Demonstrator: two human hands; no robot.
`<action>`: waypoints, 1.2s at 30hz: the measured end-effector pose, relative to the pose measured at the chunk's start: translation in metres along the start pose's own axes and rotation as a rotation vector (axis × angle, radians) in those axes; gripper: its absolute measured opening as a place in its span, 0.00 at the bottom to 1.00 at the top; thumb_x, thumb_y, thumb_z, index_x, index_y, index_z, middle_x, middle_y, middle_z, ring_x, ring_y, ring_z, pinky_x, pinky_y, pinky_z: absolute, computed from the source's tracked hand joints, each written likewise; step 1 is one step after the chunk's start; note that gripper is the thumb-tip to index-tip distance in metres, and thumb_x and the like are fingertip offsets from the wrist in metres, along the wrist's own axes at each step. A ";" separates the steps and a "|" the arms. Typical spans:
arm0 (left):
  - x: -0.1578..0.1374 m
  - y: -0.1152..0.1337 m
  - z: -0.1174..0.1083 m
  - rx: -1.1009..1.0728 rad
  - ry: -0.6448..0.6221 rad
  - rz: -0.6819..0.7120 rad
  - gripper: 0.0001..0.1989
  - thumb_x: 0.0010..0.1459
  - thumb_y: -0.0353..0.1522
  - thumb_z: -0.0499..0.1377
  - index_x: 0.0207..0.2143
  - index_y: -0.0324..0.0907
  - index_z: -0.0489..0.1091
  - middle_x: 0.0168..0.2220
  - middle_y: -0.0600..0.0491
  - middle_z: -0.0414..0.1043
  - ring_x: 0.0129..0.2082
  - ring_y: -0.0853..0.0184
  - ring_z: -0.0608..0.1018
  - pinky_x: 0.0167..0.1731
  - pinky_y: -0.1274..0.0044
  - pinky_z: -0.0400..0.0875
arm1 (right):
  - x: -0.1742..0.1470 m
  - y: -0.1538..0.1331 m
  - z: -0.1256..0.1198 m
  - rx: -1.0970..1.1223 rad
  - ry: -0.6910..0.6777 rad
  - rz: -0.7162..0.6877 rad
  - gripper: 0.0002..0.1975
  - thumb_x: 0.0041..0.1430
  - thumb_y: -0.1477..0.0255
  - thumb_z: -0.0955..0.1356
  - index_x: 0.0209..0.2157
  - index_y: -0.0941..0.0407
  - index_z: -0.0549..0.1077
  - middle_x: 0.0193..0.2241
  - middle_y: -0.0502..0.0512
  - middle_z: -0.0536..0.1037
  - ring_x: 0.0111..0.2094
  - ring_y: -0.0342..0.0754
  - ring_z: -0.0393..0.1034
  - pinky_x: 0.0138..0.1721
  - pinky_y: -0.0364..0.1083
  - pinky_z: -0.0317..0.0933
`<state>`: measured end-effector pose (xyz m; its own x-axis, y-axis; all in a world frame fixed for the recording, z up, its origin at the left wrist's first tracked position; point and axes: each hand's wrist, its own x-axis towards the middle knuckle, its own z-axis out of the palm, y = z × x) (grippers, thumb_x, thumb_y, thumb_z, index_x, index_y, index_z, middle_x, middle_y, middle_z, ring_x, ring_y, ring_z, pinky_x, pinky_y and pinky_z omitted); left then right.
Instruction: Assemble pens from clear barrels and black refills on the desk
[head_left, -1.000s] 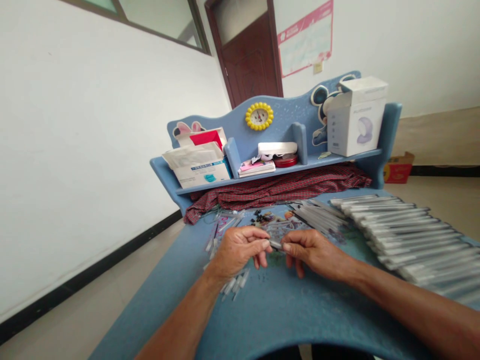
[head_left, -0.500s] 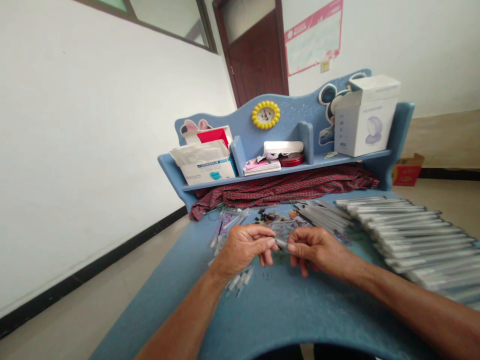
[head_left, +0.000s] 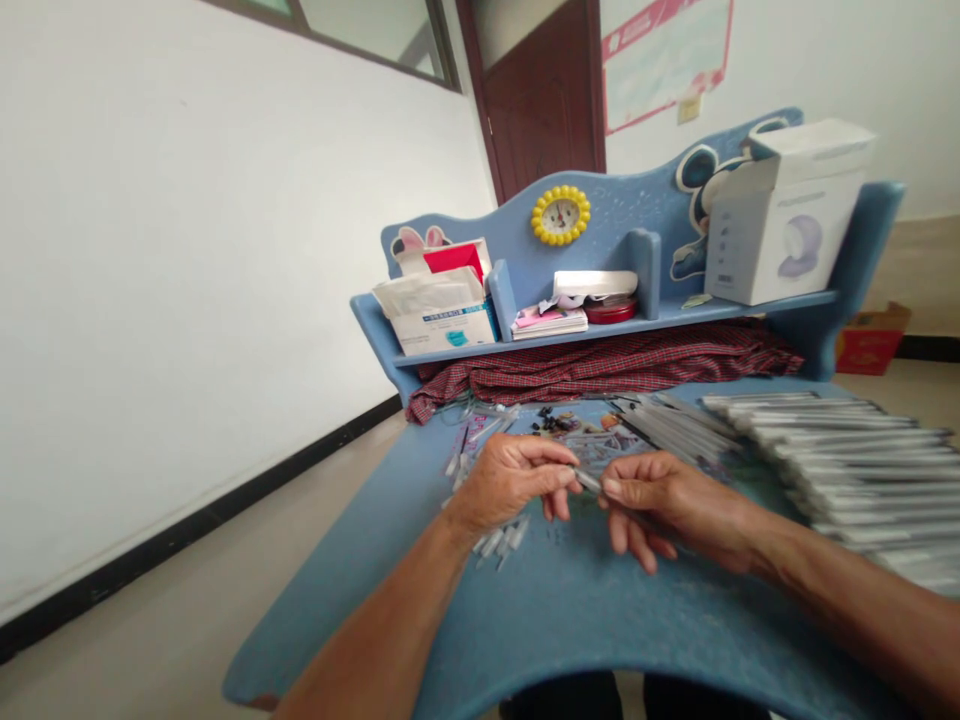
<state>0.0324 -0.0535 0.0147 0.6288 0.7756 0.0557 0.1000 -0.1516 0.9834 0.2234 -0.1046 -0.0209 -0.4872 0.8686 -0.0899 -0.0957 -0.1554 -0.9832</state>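
The left hand (head_left: 514, 482) and right hand (head_left: 670, 492) both pinch a slim tube (head_left: 589, 481), its long axis bridging their fingertips, dipping toward the right.

Held tube (head_left: 588, 481): smooth, plastic-looking. Stacked pens (head_left: 862, 460): pale plastic, slight gloss. Desk (head_left: 570, 620): painted look, faint sheen. Checked cloth (head_left: 622, 367): matt, wrinkled. White box (head_left: 739, 245): smooth card.

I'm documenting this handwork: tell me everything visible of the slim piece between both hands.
The slim piece is greyish and looks like plastic. It slants, lower in the picture toward the right hand, above the blue desk. The left hand pinches it at one side, the right at the other. Their grip hides its ends; blur hides finer parts.
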 end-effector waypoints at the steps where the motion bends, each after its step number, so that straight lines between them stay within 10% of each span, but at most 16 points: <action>1: 0.000 0.000 0.000 -0.010 -0.008 0.002 0.13 0.46 0.34 0.63 0.33 0.33 0.72 0.24 0.48 0.76 0.17 0.70 0.75 0.17 0.80 0.67 | 0.000 0.000 0.000 0.007 -0.001 0.002 0.17 0.57 0.58 0.63 0.28 0.58 0.65 0.21 0.53 0.76 0.14 0.38 0.66 0.12 0.36 0.48; 15: -0.001 0.002 -0.005 0.069 -0.032 -0.002 0.16 0.47 0.36 0.63 0.36 0.34 0.71 0.24 0.51 0.74 0.19 0.70 0.75 0.19 0.80 0.67 | 0.000 0.004 0.000 -0.034 0.001 0.021 0.17 0.53 0.57 0.66 0.27 0.59 0.67 0.22 0.53 0.76 0.16 0.39 0.66 0.14 0.38 0.52; 22: -0.010 0.015 -0.030 0.727 -0.205 -0.097 0.06 0.43 0.32 0.63 0.19 0.39 0.70 0.14 0.59 0.63 0.14 0.76 0.64 0.14 0.83 0.53 | -0.003 -0.008 -0.004 -0.107 0.301 -0.138 0.18 0.54 0.60 0.66 0.19 0.59 0.71 0.18 0.52 0.72 0.16 0.38 0.59 0.17 0.41 0.49; 28: -0.017 0.010 -0.015 1.156 -0.209 -0.002 0.16 0.34 0.25 0.65 0.08 0.39 0.59 0.10 0.61 0.49 0.12 0.76 0.52 0.17 0.79 0.45 | -0.005 -0.010 -0.001 -0.117 0.408 -0.113 0.20 0.50 0.57 0.67 0.15 0.57 0.68 0.11 0.48 0.64 0.12 0.37 0.48 0.14 0.41 0.39; 36: -0.012 0.011 -0.012 0.996 -0.222 0.034 0.09 0.40 0.22 0.57 0.12 0.39 0.64 0.11 0.61 0.52 0.14 0.76 0.55 0.18 0.80 0.46 | -0.006 -0.014 0.003 -0.097 0.474 -0.201 0.19 0.49 0.60 0.68 0.13 0.57 0.67 0.11 0.48 0.62 0.14 0.37 0.48 0.15 0.42 0.40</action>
<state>0.0162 -0.0572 0.0271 0.7622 0.6453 -0.0518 0.6112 -0.6910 0.3859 0.2251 -0.1085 -0.0060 -0.0191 0.9979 0.0620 -0.0553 0.0608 -0.9966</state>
